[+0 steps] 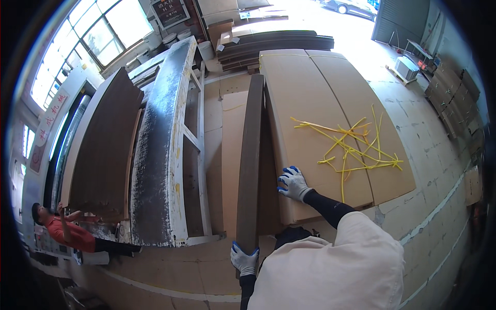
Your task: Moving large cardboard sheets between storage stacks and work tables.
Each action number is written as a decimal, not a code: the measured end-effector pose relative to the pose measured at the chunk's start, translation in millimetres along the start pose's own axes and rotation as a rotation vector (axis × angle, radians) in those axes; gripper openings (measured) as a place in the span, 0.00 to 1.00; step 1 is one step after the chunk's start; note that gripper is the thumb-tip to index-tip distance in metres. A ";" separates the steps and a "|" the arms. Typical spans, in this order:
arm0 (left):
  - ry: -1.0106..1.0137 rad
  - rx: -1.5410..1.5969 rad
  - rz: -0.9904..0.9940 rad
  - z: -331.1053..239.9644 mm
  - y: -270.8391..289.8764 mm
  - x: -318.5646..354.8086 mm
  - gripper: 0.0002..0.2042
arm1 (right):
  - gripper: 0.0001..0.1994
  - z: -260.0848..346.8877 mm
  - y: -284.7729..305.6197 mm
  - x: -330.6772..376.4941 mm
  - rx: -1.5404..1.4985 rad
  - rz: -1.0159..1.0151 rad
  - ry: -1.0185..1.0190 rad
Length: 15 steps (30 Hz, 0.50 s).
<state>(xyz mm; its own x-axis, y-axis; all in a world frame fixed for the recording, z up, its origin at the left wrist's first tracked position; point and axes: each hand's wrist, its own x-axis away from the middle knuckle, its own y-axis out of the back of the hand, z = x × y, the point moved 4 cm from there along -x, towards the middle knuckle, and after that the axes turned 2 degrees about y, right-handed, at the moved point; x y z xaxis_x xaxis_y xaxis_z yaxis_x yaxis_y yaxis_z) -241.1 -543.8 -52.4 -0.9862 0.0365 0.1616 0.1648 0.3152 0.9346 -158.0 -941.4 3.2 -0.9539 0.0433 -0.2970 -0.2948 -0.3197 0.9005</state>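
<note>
A long dark brown board [249, 155] stands on edge, running away from me beside a large cardboard-covered stack [320, 103]. My gloved left hand [244, 259] is closed around the near end of the board. The gloved right hand [294, 184] rests on the left edge of the cardboard top, fingers spread and nothing held in them. Loose yellow straps [351, 150] lie tangled on the cardboard to the right of that hand. The board's underside is hidden from this view.
On the left is a long work table [160, 139] with a worn, blotched top and pale frame. Beyond it, a person in red [64, 230] stands by a stack of brown sheets [106, 150]. More dark boards [279, 44] lie at the back; folded cartons [449, 101] stand far right.
</note>
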 end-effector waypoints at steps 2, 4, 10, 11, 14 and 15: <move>0.001 -0.003 0.000 0.9 -0.2 -0.4 0.58 | 0.20 0.0 -0.5 0.9 0.001 0.002 0.001; -0.001 -0.011 -0.005 0.7 -0.6 -0.9 0.58 | 0.20 -0.6 0.4 1.4 0.006 -0.006 0.001; -0.002 -0.006 -0.012 1.8 -1.2 -2.1 0.58 | 0.19 1.7 2.2 0.0 0.013 0.025 0.000; 0.001 -0.006 -0.008 2.0 -1.4 -1.9 0.58 | 0.19 2.2 2.6 0.0 0.013 0.027 -0.001; 0.005 -0.012 -0.005 2.0 -2.1 -1.8 0.58 | 0.19 2.4 3.0 0.1 0.016 0.031 -0.001; 0.004 -0.016 -0.009 1.8 -2.2 -1.6 0.58 | 0.19 2.4 2.9 0.1 0.020 0.032 -0.001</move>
<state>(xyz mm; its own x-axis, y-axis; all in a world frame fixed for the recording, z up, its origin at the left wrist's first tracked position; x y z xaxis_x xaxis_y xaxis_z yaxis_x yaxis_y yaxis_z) -239.9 -542.8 -55.3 -0.9875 0.0305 0.1544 0.1564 0.3003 0.9409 -159.1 -940.0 6.4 -0.9629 0.0341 -0.2678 -0.2654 -0.3020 0.9156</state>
